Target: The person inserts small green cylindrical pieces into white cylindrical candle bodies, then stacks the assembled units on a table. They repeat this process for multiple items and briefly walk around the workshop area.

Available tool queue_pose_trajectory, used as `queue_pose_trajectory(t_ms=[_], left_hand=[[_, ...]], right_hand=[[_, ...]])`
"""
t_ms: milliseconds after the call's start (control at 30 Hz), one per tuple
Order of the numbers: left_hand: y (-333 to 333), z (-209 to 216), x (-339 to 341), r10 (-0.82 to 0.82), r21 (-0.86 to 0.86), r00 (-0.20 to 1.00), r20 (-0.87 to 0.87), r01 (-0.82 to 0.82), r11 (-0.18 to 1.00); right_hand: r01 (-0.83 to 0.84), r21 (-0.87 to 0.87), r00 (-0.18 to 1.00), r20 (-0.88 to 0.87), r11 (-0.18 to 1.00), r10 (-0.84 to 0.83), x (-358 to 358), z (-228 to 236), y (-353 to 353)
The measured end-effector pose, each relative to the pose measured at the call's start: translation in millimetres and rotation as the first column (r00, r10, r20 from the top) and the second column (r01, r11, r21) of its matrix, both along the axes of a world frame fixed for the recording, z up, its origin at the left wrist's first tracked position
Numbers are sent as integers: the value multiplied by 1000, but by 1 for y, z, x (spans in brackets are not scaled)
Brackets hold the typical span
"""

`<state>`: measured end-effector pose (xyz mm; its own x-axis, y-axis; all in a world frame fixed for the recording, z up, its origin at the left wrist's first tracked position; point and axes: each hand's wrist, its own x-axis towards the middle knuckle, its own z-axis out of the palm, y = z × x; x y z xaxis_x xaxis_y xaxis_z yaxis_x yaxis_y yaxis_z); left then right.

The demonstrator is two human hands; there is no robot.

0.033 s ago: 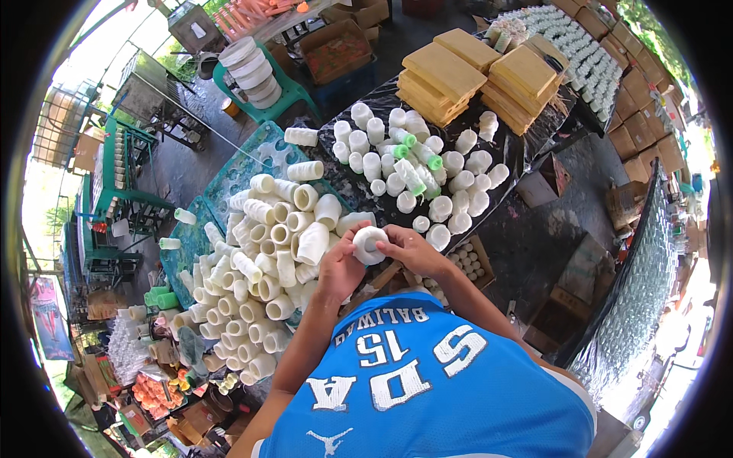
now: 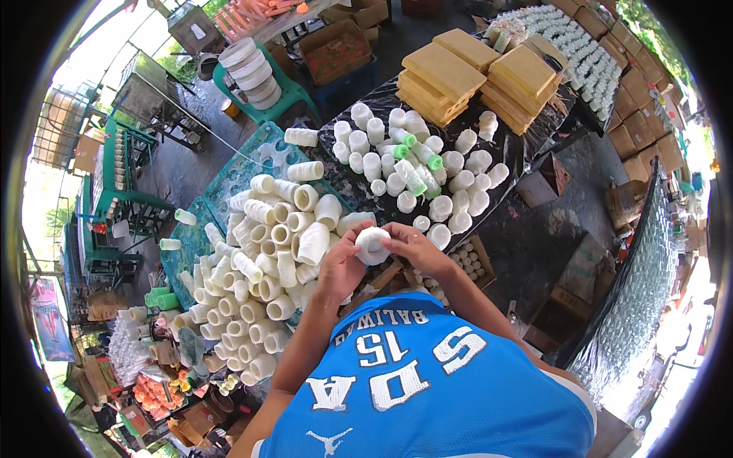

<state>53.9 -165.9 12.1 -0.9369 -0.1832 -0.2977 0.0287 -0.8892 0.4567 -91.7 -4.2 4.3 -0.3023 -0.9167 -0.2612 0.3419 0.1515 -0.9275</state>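
Between my hands is a white, waxy-looking hollow cylinder (image 2: 373,238), its round end turned up toward me and a grey hollow showing inside the rim. My left hand (image 2: 341,266) is closed on its left side. My right hand (image 2: 416,249) grips the right side, with the thumb at the rim. Just left of my hands lies a big heap of hollow cream cylinders (image 2: 267,248), many on their sides with open ends showing. Beyond my hands stand several white cylinders (image 2: 372,166), and a few green-ended ones (image 2: 411,177) lie among them.
The heap lies on a teal perforated surface (image 2: 259,149); the standing cylinders are on a black-covered table (image 2: 347,191). Yellow slabs (image 2: 443,72) are stacked at its far end. A cardboard box (image 2: 479,263) of round white pieces sits below my right hand. A green chair (image 2: 286,88) holds white discs.
The white cylinder has tilted a little in my hands, showing more of its hollow. My right thumb has shifted from the middle toward the rim.
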Motion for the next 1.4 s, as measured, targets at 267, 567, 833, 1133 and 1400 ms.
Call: queue_pose_trajectory(t_ms=[267,567,833,1133,1400], left_hand=[[-9,16,13,-13,-541,991,136,85,837],[-37,4,51,576,-988,816,48,-46,149],[-55,-2,99,789,-999,613,31,-16,52],[-99,-55,206,617,-877,745,254,-91,471],[-174,-17,312,696,-618,643,319,-416,667]], right_hand=[[54,-250,846,525,967,88,29,-5,-1],[17,-127,711,-695,992,-101,69,25,-59],[65,-145,366,-917,987,-158,131,31,-125],[-155,-49,639,-767,987,62,198,10,-201],[-475,-10,841,-299,880,451,274,8,-252]])
